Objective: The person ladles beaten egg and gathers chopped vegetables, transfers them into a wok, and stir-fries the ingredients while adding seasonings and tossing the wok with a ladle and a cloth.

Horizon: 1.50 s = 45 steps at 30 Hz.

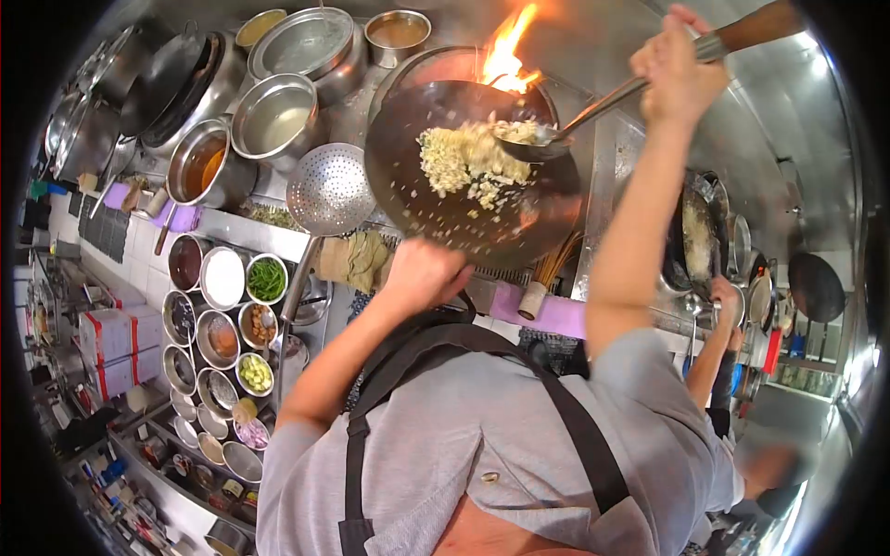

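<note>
My left hand (422, 274) is closed at the near left edge of a dark wok (394, 171), which is tilted over the burner. Pale, rice-like grains (459, 157) sit in the wok's middle, partly smeared by motion, with loose bits scattered down its near side. Raised at the upper right, my right hand (680, 72) wraps round the long handle of a metal ladle (593, 113). The ladle's bowl lies in the wok against the right side of the grains. What exactly my left fingers grip on the wok is partly hidden.
Flames (508, 56) rise behind the wok. A perforated strainer (331, 188) lies to its left, near pots of liquid (275, 116). Ingredient bowls (267, 278) stand lower left. A folded cloth (352, 259) is beside my left hand. At right, another person's hand (725, 295) holds a pan (697, 232).
</note>
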### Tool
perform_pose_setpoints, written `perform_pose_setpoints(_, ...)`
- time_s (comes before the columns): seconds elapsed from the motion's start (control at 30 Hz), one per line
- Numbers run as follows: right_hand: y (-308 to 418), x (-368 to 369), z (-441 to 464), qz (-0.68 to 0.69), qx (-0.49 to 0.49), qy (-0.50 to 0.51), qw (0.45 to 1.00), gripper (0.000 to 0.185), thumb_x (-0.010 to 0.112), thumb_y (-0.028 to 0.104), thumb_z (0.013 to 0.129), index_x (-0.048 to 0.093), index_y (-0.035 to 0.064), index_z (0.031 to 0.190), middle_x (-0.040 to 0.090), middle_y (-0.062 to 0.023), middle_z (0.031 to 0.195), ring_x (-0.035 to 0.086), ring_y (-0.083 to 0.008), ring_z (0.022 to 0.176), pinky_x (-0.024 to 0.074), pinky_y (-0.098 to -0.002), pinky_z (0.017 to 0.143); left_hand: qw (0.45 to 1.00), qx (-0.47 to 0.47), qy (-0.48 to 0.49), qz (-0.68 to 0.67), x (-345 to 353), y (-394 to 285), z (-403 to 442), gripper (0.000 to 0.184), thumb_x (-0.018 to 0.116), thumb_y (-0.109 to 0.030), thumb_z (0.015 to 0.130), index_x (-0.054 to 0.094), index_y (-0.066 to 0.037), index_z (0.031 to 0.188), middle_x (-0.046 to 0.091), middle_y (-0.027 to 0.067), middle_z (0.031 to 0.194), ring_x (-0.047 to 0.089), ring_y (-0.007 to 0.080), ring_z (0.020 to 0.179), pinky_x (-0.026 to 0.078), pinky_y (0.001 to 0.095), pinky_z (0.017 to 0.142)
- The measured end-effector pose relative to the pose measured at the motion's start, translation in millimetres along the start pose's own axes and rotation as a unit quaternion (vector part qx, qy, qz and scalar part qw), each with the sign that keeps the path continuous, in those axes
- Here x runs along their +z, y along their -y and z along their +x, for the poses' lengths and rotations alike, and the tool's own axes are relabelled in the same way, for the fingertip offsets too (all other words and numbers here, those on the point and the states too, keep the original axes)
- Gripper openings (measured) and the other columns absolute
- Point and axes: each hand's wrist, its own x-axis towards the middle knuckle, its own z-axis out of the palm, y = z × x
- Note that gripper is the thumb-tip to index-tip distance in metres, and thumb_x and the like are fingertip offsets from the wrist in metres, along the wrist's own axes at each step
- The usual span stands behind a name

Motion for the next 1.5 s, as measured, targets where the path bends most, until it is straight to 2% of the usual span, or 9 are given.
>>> perform_pose_setpoints(0.17,-175.3,34.9,-71.9,-0.137,0.070,0.132,0.979,0.019,0.071,0.020,0.094,0.069,0.0013,0.092,0.056,-0.0008,0.056,0.053,-0.0105,0.046,0.0451,-0.0284,0.048,0.999,0.005,-0.011,0.048,74.5,55.0,30.2,0.031,0.075,-0.031,0.079,0.060,-0.010,0.063,0.062,0.0115,0.060,0.064,0.0340,0.058,0.050,0.0458,0.056)
perform_pose_setpoints(0.3,-42.1,17.2,-12.8,-0.122,0.077,0.204,0.968,0.022,0.071,0.020,0.094,0.070,-0.0009,0.101,0.063,-0.0017,0.064,0.058,-0.0117,0.057,0.0466,-0.0299,0.056,0.998,0.039,-0.025,0.038,65.5,39.2,-18.4,0.028,0.072,-0.030,0.083,0.062,-0.010,0.066,0.064,0.0113,0.061,0.065,0.0316,0.059,0.050,0.0442,0.057)
perform_pose_setpoints(0.5,-115.4,25.0,-69.6,-0.175,-0.127,0.020,0.976,0.021,0.070,0.018,0.095,0.064,-0.0010,0.102,0.060,-0.0046,0.065,0.057,-0.0094,0.053,0.0440,-0.0278,0.049,0.999,0.009,-0.051,0.014,43.9,28.1,54.5,0.027,0.072,-0.032,0.082,0.063,-0.009,0.070,0.065,0.0112,0.062,0.065,0.0324,0.059,0.051,0.0453,0.058)
perform_pose_setpoints(0.73,-63.3,-7.3,10.3,0.029,0.084,0.049,0.995,0.017,0.074,0.016,0.093,0.066,0.0015,0.094,0.057,-0.0015,0.062,0.051,-0.0076,0.047,0.0375,-0.0245,0.039,1.000,0.011,0.000,0.028,52.4,22.1,-27.0,0.024,0.070,-0.030,0.081,0.066,-0.009,0.071,0.066,0.0118,0.062,0.067,0.0300,0.060,0.052,0.0446,0.057)
perform_pose_setpoints(0.9,-74.7,69.9,-87.2,-0.184,-0.216,0.025,0.959,0.028,0.065,0.025,0.099,0.068,-0.0023,0.093,0.061,-0.0041,0.062,0.056,-0.0145,0.052,0.0482,-0.0334,0.055,0.998,0.022,-0.030,0.040,24.0,11.9,51.6,0.024,0.071,-0.030,0.082,0.067,-0.010,0.071,0.067,0.0113,0.063,0.068,0.0288,0.062,0.052,0.0456,0.058)
perform_pose_setpoints(1.13,-72.8,26.0,-8.6,-0.148,0.101,0.101,0.979,0.022,0.068,0.024,0.096,0.067,0.0020,0.100,0.054,-0.0028,0.061,0.051,-0.0117,0.050,0.0403,-0.0300,0.048,0.998,-0.013,-0.011,0.053,64.2,26.1,-32.7,0.024,0.071,-0.033,0.083,0.071,-0.012,0.070,0.070,0.0113,0.069,0.069,0.0318,0.064,0.052,0.0442,0.062)
perform_pose_setpoints(1.23,-17.1,4.3,6.0,0.024,0.046,0.079,0.996,0.023,0.073,0.021,0.094,0.064,0.0013,0.102,0.053,0.0011,0.064,0.045,-0.0055,0.049,0.0370,-0.0251,0.044,1.000,-0.005,0.004,0.007,20.3,-7.1,-8.0,0.024,0.072,-0.031,0.082,0.067,-0.011,0.070,0.068,0.0114,0.067,0.068,0.0316,0.066,0.052,0.0462,0.062)
perform_pose_setpoints(1.37,-137.8,20.1,-57.2,-0.233,-0.050,0.015,0.971,0.027,0.071,0.026,0.094,0.066,-0.0003,0.087,0.059,-0.0016,0.062,0.054,-0.0099,0.055,0.0453,-0.0299,0.052,0.998,0.013,-0.064,-0.004,50.2,24.2,55.7,0.025,0.071,-0.028,0.084,0.063,-0.010,0.069,0.066,0.0121,0.064,0.067,0.0321,0.064,0.052,0.0456,0.064)
perform_pose_setpoints(1.5,-146.4,14.6,-28.3,-0.171,0.078,0.190,0.964,0.025,0.075,0.024,0.092,0.072,0.0000,0.087,0.061,-0.0013,0.062,0.057,-0.0096,0.053,0.0485,-0.0257,0.057,0.999,-0.003,-0.012,0.035,74.9,42.9,10.1,0.026,0.071,-0.029,0.083,0.064,-0.010,0.068,0.064,0.0127,0.060,0.066,0.0322,0.058,0.052,0.0466,0.060)
